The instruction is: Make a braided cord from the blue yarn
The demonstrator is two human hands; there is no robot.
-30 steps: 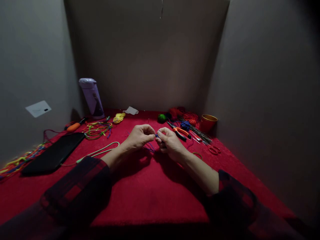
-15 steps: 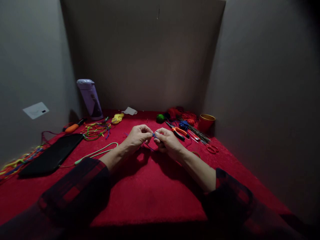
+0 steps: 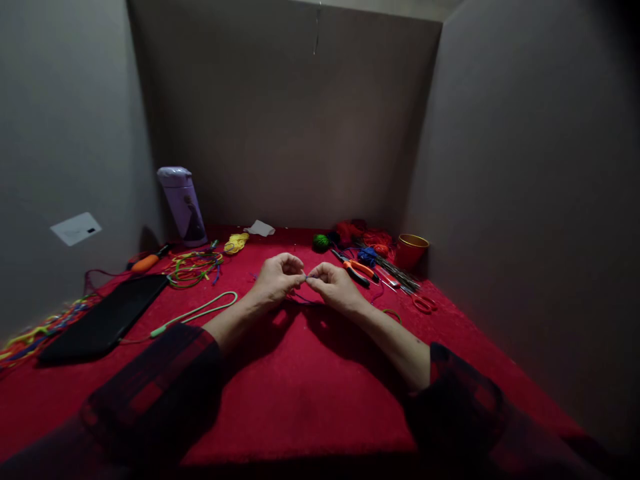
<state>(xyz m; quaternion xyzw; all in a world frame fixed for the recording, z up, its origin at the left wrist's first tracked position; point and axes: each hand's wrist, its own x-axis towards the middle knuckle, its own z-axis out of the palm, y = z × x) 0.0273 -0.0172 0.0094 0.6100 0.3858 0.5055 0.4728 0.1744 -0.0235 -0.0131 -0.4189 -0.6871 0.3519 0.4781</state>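
Above the middle of the red cloth (image 3: 300,387), my left hand (image 3: 278,279) pinches a thin blue-purple cord (image 3: 304,300) between thumb and index finger. My right hand (image 3: 334,285) pinches the same cord, its fingertips nearly touching those of the left. A small bit of the cord shows between the two pinches. Some of it hangs in a loop below the hands. The fingertips cover most of the held part.
Left: a purple bottle (image 3: 184,207), a black tablet-like slab (image 3: 107,320), a green looped cord (image 3: 200,311), colored cords (image 3: 193,268) and an orange-handled tool (image 3: 145,263). Right: pliers (image 3: 357,272), scissors (image 3: 424,305), a green yarn ball (image 3: 321,243) and a red cup (image 3: 411,252).
Both hands still hold the cord, but my right fingers have shifted into a higher, more arched pinch. Less blue cord shows between the fingertips. The camera view has tilted slightly up.
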